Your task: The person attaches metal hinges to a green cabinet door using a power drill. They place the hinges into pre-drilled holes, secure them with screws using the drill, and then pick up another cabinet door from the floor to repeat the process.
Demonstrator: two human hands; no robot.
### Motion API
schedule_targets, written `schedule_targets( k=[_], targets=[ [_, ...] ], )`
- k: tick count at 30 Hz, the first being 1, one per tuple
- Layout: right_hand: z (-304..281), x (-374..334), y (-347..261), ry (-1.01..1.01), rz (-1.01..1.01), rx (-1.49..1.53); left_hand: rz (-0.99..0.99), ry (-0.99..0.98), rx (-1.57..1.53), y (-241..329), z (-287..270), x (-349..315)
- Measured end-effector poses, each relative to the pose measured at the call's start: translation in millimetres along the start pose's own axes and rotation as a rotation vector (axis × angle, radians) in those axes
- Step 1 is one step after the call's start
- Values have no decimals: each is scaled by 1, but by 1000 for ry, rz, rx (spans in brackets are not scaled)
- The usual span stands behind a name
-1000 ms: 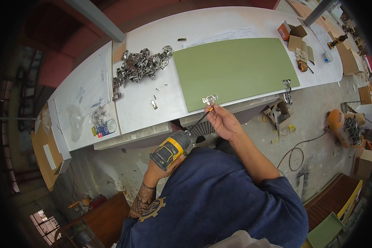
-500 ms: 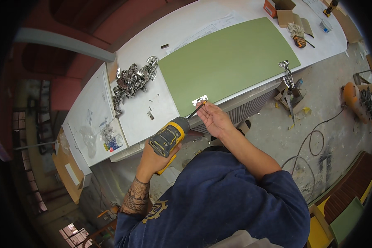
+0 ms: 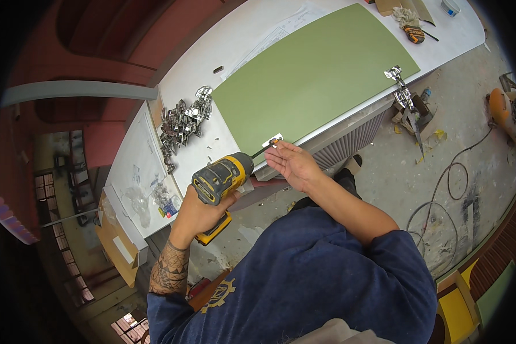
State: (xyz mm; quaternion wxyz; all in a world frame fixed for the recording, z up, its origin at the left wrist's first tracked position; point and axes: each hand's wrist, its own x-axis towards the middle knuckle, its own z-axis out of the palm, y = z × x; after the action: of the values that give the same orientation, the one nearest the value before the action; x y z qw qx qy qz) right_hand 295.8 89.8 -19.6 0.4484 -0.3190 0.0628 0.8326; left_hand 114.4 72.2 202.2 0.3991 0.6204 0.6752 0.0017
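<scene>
My left hand (image 3: 203, 213) grips a yellow and black cordless drill (image 3: 226, 176), its long bit slanting up to the right toward the near edge of a green panel (image 3: 315, 74). At the bit's tip, a small metal hinge (image 3: 272, 139) lies on the panel's near left corner. My right hand (image 3: 295, 165) is right beside it, thumb and fingertips pinched together at the hinge and the bit's end. What they pinch is too small to make out. Another metal hinge (image 3: 403, 94) sits at the panel's near right corner, its arm hanging over the edge.
A heap of metal hinges (image 3: 183, 123) lies left of the panel on the white-topped table (image 3: 219, 135), with loose screws nearby. An orange and black tool (image 3: 414, 34) rests at the far right. On the floor stand an orange machine (image 3: 503, 114) and its looping cable (image 3: 450, 183).
The whole view has shifted a little. The drill is turned somewhat and its bit still points at the near left hinge, where my right fingers stay pinched.
</scene>
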Motion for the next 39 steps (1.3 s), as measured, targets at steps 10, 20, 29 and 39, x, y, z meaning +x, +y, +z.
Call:
schedule_targets(
  k=[10,20,29,39],
  targets=[
    [-3,0,-1,-20,-2,15,32,-45,119,10,-11,10],
    [-4,2,-1,-17,0,36,80,-72,148,16,-18,13],
    [-3,1,-1,-27,-10,35,133,-67,229,18,-21,14],
    [-4,0,0,-29,-14,29,153,-76,223,13,-23,17]
  ],
)
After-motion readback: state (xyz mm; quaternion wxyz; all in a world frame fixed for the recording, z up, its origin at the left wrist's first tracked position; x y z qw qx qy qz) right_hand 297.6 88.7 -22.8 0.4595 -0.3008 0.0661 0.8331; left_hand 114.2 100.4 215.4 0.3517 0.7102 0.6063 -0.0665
